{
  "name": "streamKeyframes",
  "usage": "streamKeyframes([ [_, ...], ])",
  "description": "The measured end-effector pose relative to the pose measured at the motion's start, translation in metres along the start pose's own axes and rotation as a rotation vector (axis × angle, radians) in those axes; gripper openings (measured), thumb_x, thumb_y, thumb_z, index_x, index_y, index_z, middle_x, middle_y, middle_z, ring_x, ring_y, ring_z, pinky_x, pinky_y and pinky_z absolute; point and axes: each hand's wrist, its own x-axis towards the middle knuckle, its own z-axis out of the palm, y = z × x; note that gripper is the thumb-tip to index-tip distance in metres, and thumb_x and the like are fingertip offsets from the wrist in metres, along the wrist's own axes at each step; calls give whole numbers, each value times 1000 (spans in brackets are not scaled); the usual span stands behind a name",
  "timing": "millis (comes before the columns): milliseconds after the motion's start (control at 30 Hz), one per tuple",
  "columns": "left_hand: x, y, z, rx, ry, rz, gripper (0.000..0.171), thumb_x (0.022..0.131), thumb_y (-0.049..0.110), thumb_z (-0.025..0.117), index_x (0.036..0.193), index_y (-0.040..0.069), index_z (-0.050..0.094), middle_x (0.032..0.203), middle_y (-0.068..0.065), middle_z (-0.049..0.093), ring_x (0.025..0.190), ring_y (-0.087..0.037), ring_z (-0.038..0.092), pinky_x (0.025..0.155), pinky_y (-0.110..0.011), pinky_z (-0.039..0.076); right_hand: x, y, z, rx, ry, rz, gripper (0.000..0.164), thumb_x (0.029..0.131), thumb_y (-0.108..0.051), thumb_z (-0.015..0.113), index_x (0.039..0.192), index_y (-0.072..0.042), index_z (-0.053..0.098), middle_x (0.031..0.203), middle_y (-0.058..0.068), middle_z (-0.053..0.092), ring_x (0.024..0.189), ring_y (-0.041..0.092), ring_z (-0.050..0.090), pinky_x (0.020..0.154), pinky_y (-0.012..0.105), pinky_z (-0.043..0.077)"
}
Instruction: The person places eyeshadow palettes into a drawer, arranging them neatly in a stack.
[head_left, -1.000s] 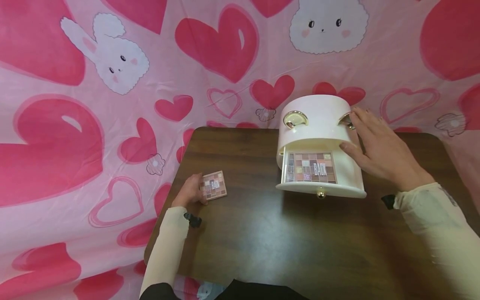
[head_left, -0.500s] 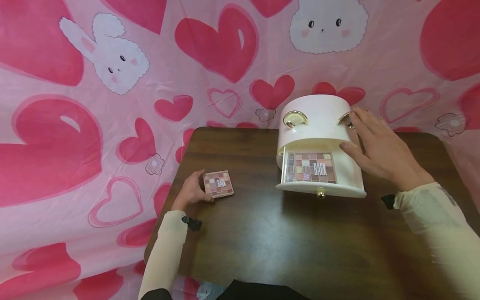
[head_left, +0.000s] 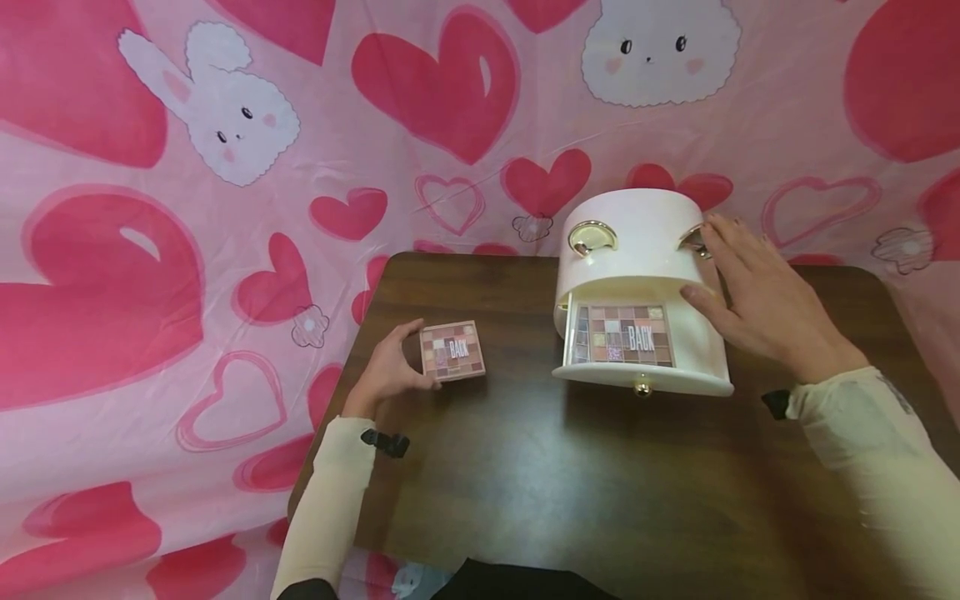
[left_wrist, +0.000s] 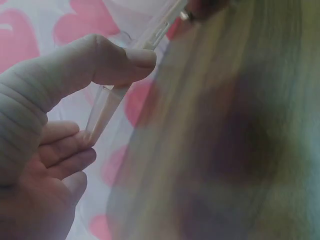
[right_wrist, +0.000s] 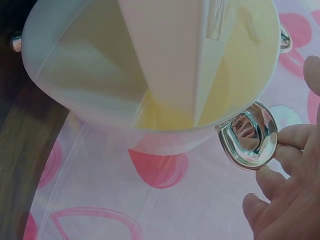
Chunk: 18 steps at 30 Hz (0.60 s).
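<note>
My left hand (head_left: 390, 367) pinches a square eyeshadow palette (head_left: 453, 351) by its left side, thumb along the near edge, held above the table. In the left wrist view the palette (left_wrist: 109, 111) appears edge-on under the thumb. A pale, round-fronted storage box (head_left: 637, 237) stands at the right with its lower drawer (head_left: 693, 333) pulled out. Inside the drawer lies another eyeshadow palette (head_left: 626, 335) marked BACK. My right hand (head_left: 772, 304) rests at the box's right side, fingers stretched out. In the right wrist view its fingertips touch a shiny gold half-round handle (right_wrist: 248, 136).
A brown wooden table (head_left: 510, 450) carries the box towards its back edge. Behind hangs a pink heart-and-bunny cloth (head_left: 450, 217). A small gold knob (head_left: 642, 389) juts from the drawer front. A second gold handle (head_left: 592, 239) is on the box's left.
My left hand has carried its palette rightward and slightly away from me, turning it so more of its face shows. The right hand, box and drawer have stayed put.
</note>
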Motion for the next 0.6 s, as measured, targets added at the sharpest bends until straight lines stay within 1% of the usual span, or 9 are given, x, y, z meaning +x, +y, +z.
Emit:
streamKeyframes([
  [133, -1, 11, -2, -10, 14, 52, 114, 55, 22, 99, 152, 9, 41, 150, -11, 46, 140, -33, 37, 113, -59, 29, 0, 0, 0, 0, -1, -4, 83, 100, -43, 53, 161, -4, 11, 167, 13, 7, 153, 33, 4, 121, 47, 0],
  [267, -3, 23, -3, -38, 22, 86, 112, 56, 23, 98, 152, 12, 42, 150, -9, 47, 139, -32, 38, 111, -60, 32, 0, 0, 0, -4, -7, 7, 83, 100, -44, 53, 161, -5, 11, 168, 12, 6, 153, 33, 4, 121, 49, 1],
  [333, -4, 30, -4, -59, 23, 112, 111, 57, 22, 98, 152, 11, 41, 150, -8, 47, 140, -33, 38, 111, -60, 32, -1, 0, 0, -1, -4, 11, 83, 100, -44, 53, 161, -4, 12, 168, 12, 6, 153, 33, 4, 121, 49, 1],
  [500, -4, 46, -5, -108, 33, 184, 110, 57, 17, 97, 151, 5, 42, 148, -11, 48, 140, -32, 39, 114, -53, 32, -1, 0, 0, 7, -1, 13, 83, 100, -44, 53, 161, -4, 12, 167, 13, 7, 152, 34, 4, 121, 48, 0],
  [600, -6, 54, -5, -139, 41, 205, 109, 57, 16, 97, 150, 4, 42, 148, -11, 47, 140, -30, 39, 114, -50, 32, -1, -1, 0, 8, 1, 10, 83, 100, -43, 53, 161, -5, 12, 167, 12, 7, 152, 34, 4, 121, 49, 1],
])
